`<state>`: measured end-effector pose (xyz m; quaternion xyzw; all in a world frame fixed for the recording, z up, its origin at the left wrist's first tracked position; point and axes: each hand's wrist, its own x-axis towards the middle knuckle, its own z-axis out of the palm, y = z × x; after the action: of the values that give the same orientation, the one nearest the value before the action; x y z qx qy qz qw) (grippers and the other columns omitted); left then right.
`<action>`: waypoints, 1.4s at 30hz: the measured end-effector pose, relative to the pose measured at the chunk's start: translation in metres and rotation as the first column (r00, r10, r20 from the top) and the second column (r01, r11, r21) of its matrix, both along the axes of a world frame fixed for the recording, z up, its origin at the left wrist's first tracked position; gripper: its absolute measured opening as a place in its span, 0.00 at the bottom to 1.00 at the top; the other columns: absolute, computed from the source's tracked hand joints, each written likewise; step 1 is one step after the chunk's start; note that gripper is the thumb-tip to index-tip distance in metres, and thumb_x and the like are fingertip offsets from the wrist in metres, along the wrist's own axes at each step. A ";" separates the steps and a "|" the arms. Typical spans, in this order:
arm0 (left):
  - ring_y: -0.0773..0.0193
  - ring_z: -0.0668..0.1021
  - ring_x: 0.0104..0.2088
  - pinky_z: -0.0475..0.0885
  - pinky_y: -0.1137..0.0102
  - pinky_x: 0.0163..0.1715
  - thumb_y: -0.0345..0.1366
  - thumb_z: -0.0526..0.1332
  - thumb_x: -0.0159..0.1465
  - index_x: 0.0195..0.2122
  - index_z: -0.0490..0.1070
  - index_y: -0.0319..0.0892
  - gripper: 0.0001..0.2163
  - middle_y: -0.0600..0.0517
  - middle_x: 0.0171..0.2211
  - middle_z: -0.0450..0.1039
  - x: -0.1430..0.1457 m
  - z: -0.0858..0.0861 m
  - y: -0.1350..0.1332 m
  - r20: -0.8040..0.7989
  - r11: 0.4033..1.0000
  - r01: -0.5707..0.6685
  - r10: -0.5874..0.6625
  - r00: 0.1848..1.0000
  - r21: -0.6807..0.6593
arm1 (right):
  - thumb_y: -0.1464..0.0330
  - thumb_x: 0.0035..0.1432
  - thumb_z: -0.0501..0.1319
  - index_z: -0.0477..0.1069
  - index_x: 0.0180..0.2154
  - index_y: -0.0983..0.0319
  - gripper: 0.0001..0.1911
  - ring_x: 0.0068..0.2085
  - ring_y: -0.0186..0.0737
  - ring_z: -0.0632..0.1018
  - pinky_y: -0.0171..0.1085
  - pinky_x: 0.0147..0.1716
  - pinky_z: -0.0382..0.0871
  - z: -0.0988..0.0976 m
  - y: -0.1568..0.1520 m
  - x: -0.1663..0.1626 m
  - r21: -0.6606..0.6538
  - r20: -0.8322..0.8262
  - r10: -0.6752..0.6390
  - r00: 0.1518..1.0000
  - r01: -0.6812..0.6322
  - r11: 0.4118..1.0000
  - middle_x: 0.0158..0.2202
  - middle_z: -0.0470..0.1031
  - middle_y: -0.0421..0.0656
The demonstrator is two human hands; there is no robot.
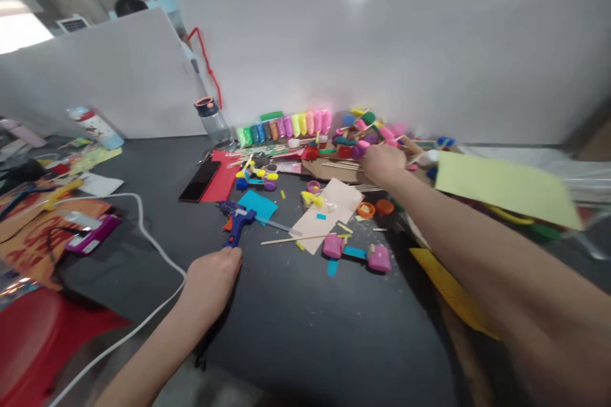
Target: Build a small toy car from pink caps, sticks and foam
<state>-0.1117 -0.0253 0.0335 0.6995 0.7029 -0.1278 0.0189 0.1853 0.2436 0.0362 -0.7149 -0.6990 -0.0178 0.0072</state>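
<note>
We've got the L hand (214,283) low on the blue glue gun (242,216), grip closed round the bottom of its handle (232,240). The gun is on the near-middle part of the counter (305,324), nozzle end pointing away & to the left, w/ a translucent stick (282,227) that seems to run out of its rear. Our R hand (384,164) is over at the heap of coloured clay bits (360,133) by the white partition (382,51); its grip is turned away from us, so can't tell if it's open or has hold of smth.

Handling, our guess: gun is lightish, hard plastic, not slippery, prob. a bit front-heavy. Handle's the right place to hold; keep fingers off the nozzle b/c it may be hot (can't see if it's powered). The stick looks bendy, so we shouldn't lift by it. White cord (144,227) curves past our L wrist & could snag; can't tell if it feeds the gun.

Clay bits look v. light, prob. soft & easy to dent, so a gentle fingertip pinch is best. Same w/ the pink lumps (379,258) on the blue strip (354,252), nearer us: strip looks thin & flimsy, so support both ends.
</note>
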 end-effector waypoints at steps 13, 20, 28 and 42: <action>0.64 0.77 0.25 0.60 0.72 0.25 0.35 0.57 0.68 0.36 0.73 0.46 0.06 0.56 0.24 0.75 0.056 0.010 -0.013 0.446 0.994 0.110 -0.111 0.888 0.027 | 0.64 0.70 0.59 0.77 0.40 0.64 0.11 0.39 0.42 0.80 0.40 0.42 0.71 0.044 -0.093 0.031 0.159 -0.153 0.387 0.909 -0.364 0.918 0.36 0.81 0.45; 0.61 0.79 0.30 0.64 0.70 0.30 0.34 0.59 0.67 0.38 0.75 0.45 0.05 0.53 0.29 0.79 0.124 0.004 -0.002 0.568 0.956 0.294 -0.253 0.783 0.020 | 0.69 0.65 0.63 0.74 0.33 0.60 0.06 0.30 0.36 0.77 0.35 0.29 0.59 0.015 -0.234 0.046 0.103 -0.244 0.708 0.663 -0.708 0.698 0.30 0.79 0.41; 0.52 0.80 0.35 0.66 0.66 0.35 0.31 0.59 0.67 0.36 0.75 0.42 0.06 0.46 0.33 0.80 0.146 -0.005 0.015 0.614 0.953 0.303 -0.239 0.752 0.000 | 0.70 0.68 0.59 0.74 0.36 0.63 0.08 0.29 0.38 0.77 0.36 0.29 0.61 -0.028 -0.245 0.049 0.223 -0.333 0.725 0.602 -0.697 0.682 0.30 0.78 0.44; 0.73 0.50 0.18 0.47 0.77 0.16 0.70 0.41 0.64 0.50 0.65 0.42 0.36 0.62 0.22 0.49 0.172 0.000 0.018 0.871 0.844 0.300 0.485 -0.076 -0.444 | 0.59 0.69 0.61 0.75 0.44 0.64 0.14 0.38 0.40 0.77 0.37 0.36 0.72 -0.018 -0.257 0.051 0.507 -0.523 0.734 0.433 -0.534 0.677 0.37 0.77 0.48</action>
<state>0.0603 -0.0074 0.0337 0.4728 0.4423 0.2429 0.7224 0.2367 -0.0132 0.0186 -0.3382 -0.8503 0.1612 0.3697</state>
